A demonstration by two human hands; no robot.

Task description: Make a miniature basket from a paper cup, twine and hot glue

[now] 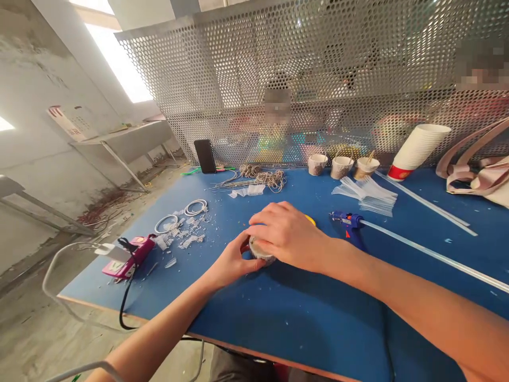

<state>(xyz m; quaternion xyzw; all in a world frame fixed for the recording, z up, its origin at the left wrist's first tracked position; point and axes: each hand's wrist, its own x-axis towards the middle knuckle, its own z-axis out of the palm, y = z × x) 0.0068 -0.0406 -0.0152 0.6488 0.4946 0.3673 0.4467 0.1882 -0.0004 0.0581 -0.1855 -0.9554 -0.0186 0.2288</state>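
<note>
A small pale cup (pixel 258 254) with a textured side stands between my hands on the blue table; much of it is hidden. Its left and near sides are gripped by my left hand (pixel 233 260), thumb in front. Over the top and far side of the cup my right hand (pixel 284 231) is curled, its fingers together and its thumb at the rim. Just behind my right hand, part of a yellow object (pixel 310 220) shows. To the right lies a blue glue gun (pixel 347 218) with a long clear glue stick (pixel 429 254) in its back.
Three small cups with handles (pixel 341 167) stand before a perforated metal screen (pixel 238 69). Nearby are stacked paper cups (pixel 419 151), clear strips (pixel 368 196), twine (pixel 258 178), a phone (pixel 204 156), white rings (pixel 196 207) and a pink power strip (pixel 129 258) with cables. People sit beyond the screen.
</note>
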